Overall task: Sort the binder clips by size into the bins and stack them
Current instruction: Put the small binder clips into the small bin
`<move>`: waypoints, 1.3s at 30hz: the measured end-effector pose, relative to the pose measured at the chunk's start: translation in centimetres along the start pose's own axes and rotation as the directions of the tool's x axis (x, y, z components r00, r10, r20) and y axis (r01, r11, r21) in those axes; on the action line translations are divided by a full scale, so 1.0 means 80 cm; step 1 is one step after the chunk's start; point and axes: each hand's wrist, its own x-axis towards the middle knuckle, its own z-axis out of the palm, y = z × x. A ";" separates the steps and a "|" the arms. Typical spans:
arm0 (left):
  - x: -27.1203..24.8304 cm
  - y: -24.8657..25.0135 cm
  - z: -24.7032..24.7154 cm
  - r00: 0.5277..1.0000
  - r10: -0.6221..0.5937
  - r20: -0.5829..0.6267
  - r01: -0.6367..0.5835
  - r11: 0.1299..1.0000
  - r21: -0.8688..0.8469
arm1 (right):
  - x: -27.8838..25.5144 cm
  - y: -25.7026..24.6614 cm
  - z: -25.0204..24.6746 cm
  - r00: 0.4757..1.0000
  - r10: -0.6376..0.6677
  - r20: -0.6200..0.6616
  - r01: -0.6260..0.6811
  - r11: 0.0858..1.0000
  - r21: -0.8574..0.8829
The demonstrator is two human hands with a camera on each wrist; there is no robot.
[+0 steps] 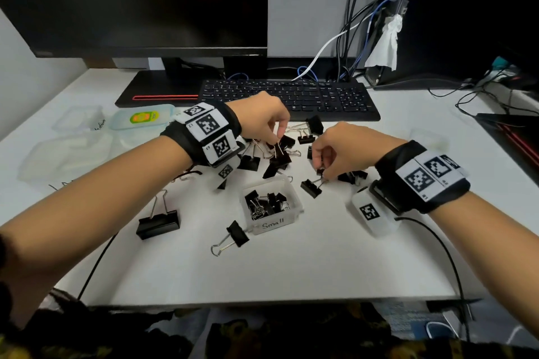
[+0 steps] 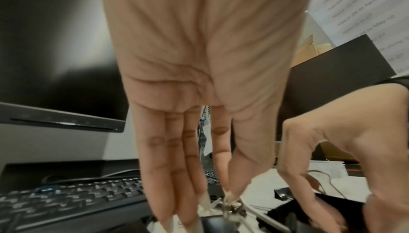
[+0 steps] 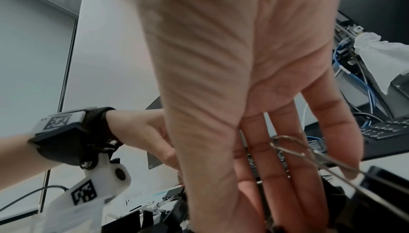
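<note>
Black binder clips of mixed sizes lie scattered mid-desk. My left hand (image 1: pixel 278 140) pinches the wire handle of a medium clip (image 1: pixel 280 158) and holds it in the pile; in the left wrist view thumb and forefinger (image 2: pixel 228 195) meet on that wire above the black body (image 2: pixel 212 222). My right hand (image 1: pixel 322 176) pinches the handle of a small clip (image 1: pixel 310 187) just right of the clear bin marked "Small" (image 1: pixel 294 214), which holds several small clips. In the right wrist view another clip's wire loop (image 3: pixel 287 146) stands before my fingers (image 3: pixel 272 175).
A large clip (image 1: pixel 157 223) and a medium clip (image 1: pixel 237 234) lie near the front. Clear bins (image 1: pixel 77 121) (image 1: pixel 64 160) and a lid with a green sticker (image 1: pixel 143 121) sit at the left. A keyboard (image 1: pixel 291 99), monitor and cables are behind.
</note>
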 end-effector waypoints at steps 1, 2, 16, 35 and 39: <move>-0.001 -0.003 -0.002 1.000 -0.011 0.003 0.011 1.000 -0.014 | -0.001 0.000 -0.001 1.000 0.004 -0.009 -0.004 1.000 -0.017; -0.002 -0.005 -0.003 1.000 -0.018 0.017 0.018 0.999 -0.026 | -0.002 0.000 -0.002 1.000 0.005 -0.027 -0.006 0.999 -0.033; 0.005 -0.004 0.022 0.985 -0.025 0.170 0.024 1.000 0.007 | -0.047 -0.056 -0.032 0.947 -0.302 -0.109 0.321 0.911 0.260; -0.015 -0.035 0.003 0.990 -0.144 0.010 0.144 0.986 -0.083 | -0.013 0.028 -0.018 0.934 0.292 -0.208 -0.308 0.950 -0.052; -0.015 -0.032 0.010 0.980 -0.139 0.145 0.163 0.972 -0.168 | -0.014 0.027 -0.013 0.934 0.346 -0.089 -0.352 0.934 -0.061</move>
